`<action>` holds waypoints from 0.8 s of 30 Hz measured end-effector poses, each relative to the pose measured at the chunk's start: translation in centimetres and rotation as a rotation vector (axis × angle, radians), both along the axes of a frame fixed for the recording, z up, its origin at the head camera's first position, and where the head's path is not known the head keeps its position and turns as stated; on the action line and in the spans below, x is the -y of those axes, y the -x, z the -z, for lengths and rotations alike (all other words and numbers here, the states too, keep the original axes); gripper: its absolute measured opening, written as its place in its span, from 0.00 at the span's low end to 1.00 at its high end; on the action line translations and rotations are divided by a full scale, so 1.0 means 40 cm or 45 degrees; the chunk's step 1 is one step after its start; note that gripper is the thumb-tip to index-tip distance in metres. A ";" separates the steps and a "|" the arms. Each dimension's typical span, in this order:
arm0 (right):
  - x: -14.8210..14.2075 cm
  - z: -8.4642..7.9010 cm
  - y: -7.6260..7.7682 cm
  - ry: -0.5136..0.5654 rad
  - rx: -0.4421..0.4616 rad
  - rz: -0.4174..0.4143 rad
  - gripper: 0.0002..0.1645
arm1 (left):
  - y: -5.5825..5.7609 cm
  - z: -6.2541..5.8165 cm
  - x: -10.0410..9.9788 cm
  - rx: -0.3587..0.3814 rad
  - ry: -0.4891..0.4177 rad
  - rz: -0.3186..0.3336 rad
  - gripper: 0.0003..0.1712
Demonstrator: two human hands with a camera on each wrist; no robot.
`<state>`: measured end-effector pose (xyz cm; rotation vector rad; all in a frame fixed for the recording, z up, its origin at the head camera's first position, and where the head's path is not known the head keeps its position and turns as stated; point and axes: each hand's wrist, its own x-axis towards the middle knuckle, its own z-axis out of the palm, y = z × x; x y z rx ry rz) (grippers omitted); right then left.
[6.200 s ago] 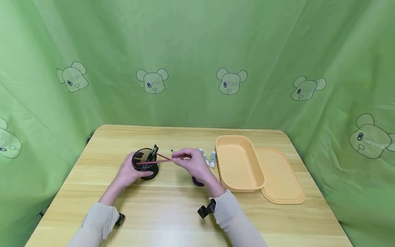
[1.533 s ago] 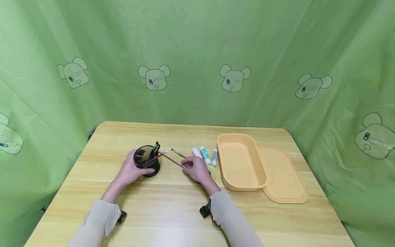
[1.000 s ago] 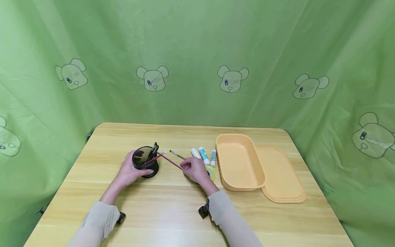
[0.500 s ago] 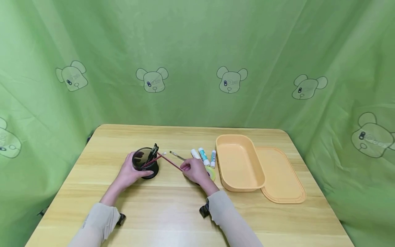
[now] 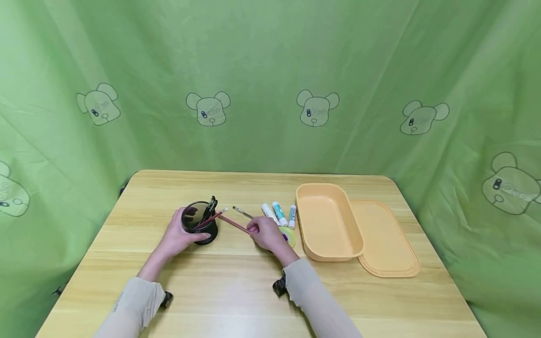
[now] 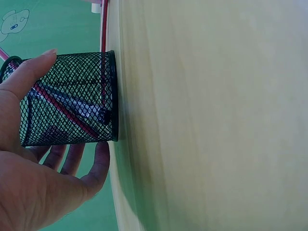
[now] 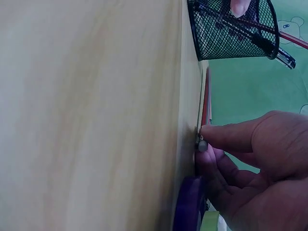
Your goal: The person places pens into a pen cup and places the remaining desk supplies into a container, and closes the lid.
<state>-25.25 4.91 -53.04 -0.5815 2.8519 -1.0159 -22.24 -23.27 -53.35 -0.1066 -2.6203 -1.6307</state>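
Observation:
My left hand (image 5: 177,233) grips a black mesh pen holder (image 5: 210,231), standing upright on the table. In it lean black pens (image 5: 209,209) and a red pencil (image 5: 214,217) whose white-tipped end sticks out to the right. With thumb and finger, my right hand (image 5: 268,233) pinches the near end of a second red pencil (image 5: 235,225), which lies low along the tabletop, its far end by the holder. The right wrist view shows the pinched end (image 7: 202,145) close over the wood. Just behind that hand lies a slim pen (image 5: 242,212), partly hidden by the fingers.
Three glue sticks (image 5: 279,213) lie beyond the right hand. Close by are a yellow-green tape roll (image 5: 289,238) and a purple roll (image 7: 188,204). Farther right stand an orange box (image 5: 327,220) and its flat lid (image 5: 386,244). A green curtain (image 5: 262,56) surrounds the table (image 5: 220,291).
Since the oldest frame, my right hand has moved right and down to the tabletop; one pencil now rests in the holder. Lately the pinched pencil's far end has shifted slightly. The left hand stays put.

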 end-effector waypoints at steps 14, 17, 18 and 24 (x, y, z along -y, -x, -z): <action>-0.002 0.003 0.004 0.080 0.026 0.005 0.10 | 0.000 -0.001 0.003 -0.017 -0.027 0.000 0.57; -0.004 0.002 0.003 0.124 0.064 0.035 0.11 | 0.002 0.001 0.003 -0.021 -0.038 0.006 0.57; -0.006 0.001 0.003 0.134 0.071 0.043 0.11 | 0.003 0.001 0.002 -0.020 -0.040 0.007 0.57; -0.015 -0.004 0.006 0.234 0.104 0.080 0.10 | 0.006 0.003 0.002 -0.021 -0.033 -0.001 0.56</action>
